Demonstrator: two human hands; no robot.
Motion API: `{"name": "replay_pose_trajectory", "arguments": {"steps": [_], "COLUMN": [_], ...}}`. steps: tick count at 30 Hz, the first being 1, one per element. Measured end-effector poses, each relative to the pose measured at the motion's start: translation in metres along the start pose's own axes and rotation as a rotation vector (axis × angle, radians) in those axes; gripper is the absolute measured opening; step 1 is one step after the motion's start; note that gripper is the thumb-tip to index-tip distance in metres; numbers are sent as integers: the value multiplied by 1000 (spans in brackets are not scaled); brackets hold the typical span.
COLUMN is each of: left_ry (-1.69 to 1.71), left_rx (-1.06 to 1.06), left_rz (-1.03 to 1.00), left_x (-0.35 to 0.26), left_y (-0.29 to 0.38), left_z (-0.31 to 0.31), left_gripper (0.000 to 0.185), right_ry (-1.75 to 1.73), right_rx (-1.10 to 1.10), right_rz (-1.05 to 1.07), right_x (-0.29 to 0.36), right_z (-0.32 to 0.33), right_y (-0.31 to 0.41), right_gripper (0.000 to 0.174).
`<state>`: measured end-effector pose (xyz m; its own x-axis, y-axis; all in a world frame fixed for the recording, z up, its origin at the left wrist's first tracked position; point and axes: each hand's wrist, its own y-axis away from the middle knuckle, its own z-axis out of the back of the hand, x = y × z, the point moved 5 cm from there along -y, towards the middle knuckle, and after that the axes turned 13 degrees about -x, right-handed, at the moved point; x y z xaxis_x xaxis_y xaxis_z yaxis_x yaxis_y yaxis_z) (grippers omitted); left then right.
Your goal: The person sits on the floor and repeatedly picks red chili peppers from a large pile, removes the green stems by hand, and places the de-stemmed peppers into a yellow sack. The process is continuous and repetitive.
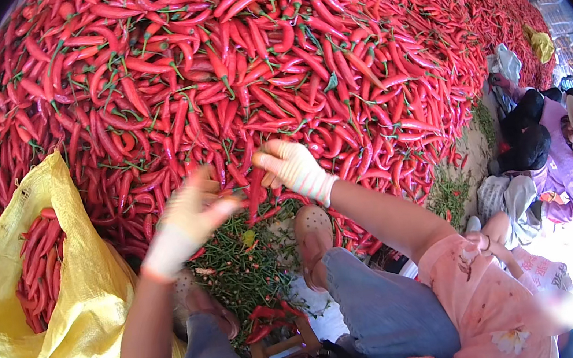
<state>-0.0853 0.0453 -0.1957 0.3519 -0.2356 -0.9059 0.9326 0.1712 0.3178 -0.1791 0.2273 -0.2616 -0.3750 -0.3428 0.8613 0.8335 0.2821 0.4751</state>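
Observation:
A large heap of red chili peppers [227, 77] fills the view before me. My left hand [188, 210], in a light glove, is blurred over the heap's near edge; its fingers are apart, and whether it holds anything is unclear. To its right, my right hand [287, 167], in a striped knitted glove, has its fingers bent around a red chili pepper [255, 192] that hangs down between both hands. Under them lies a pile of green stems [243, 263]. An open yellow woven sack [90, 275] at the left has red chilies inside.
My shoes [313, 230] flank the stem pile. Several red chilies [269, 323] lie by a wooden stool [284, 346] between my knees. Other people [552, 133] sit along the heap's right edge, beside pale sacks [523, 199]. A yellow sack [541, 43] lies farther along the heap.

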Motion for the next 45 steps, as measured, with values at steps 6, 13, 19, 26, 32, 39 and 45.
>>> {"name": "replay_pose_trajectory", "arguments": {"steps": [6, 13, 19, 26, 32, 39, 45], "left_ry": [284, -323, 672, 1018, 888, 305, 192], "left_rx": [319, -49, -163, -24, -62, -40, 272], "left_rz": [267, -456, 415, 414, 407, 262, 236], "left_x": [59, 75, 90, 113, 93, 87, 92], "left_y": [-22, -15, -15, -34, -8, 15, 50], "left_z": [-81, -60, -46, -51, -50, -59, -76], "left_gripper": [28, 19, 19, 33, 21, 13, 18], "right_ry": [-245, -50, 1302, 850, 355, 80, -268], "right_rx": [74, -150, -216, 222, 239, 284, 356], "right_rz": [-215, -22, 722, 774, 273, -47, -544], "right_x": [-12, 11, 45, 25, 14, -13, -61], "right_z": [-6, 27, 16, -35, -44, -51, -37], "right_y": [4, -48, -92, -18, 22, 28, 64], "right_gripper": [17, 21, 22, 25, 26, 27, 18]}}
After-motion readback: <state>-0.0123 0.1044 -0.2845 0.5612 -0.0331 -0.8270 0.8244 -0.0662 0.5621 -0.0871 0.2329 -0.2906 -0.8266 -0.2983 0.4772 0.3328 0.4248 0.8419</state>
